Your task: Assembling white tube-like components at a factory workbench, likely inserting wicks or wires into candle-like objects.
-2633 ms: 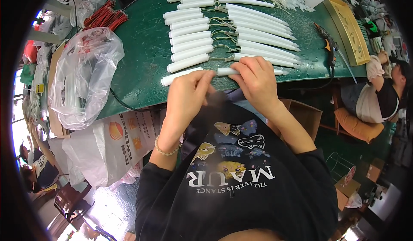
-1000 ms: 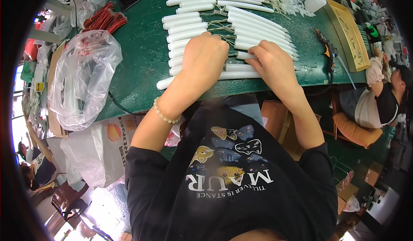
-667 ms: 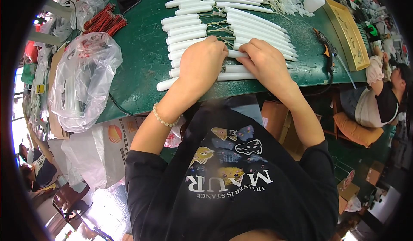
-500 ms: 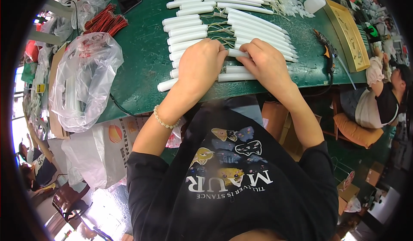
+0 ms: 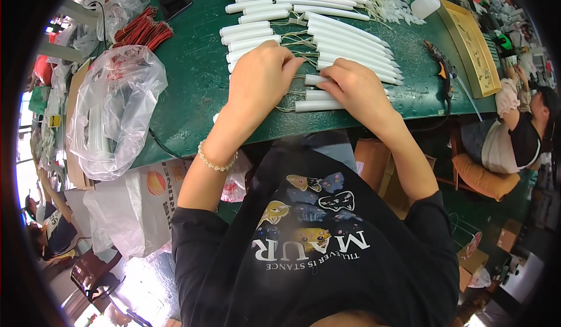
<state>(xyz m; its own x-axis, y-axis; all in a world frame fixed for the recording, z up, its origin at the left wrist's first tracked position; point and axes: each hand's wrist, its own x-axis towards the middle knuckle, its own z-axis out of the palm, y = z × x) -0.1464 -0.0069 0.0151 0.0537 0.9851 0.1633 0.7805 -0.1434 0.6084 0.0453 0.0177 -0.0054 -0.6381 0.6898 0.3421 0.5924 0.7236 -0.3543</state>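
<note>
White plastic tubes (image 5: 318, 105): rows on green table (image 5: 193, 93).
Left hand (image 5: 260, 82): curled over tubes, grip unclear.
Right hand (image 5: 356, 90): fingers pinching one tube.

Left hand (image 5: 263, 79) palm down, right hand (image 5: 355, 90) beside it, fingers curled

Two hands (image 5: 263, 82), one squeeze bottle (image 5: 425, 3), one clear bag (image 5: 114, 108)

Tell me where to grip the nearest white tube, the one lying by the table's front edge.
Probably pinch the white tube mid-length from above. It lies flat and crosswise on the green table; the right hand covers its right end, and wires trail from its left end.
</note>
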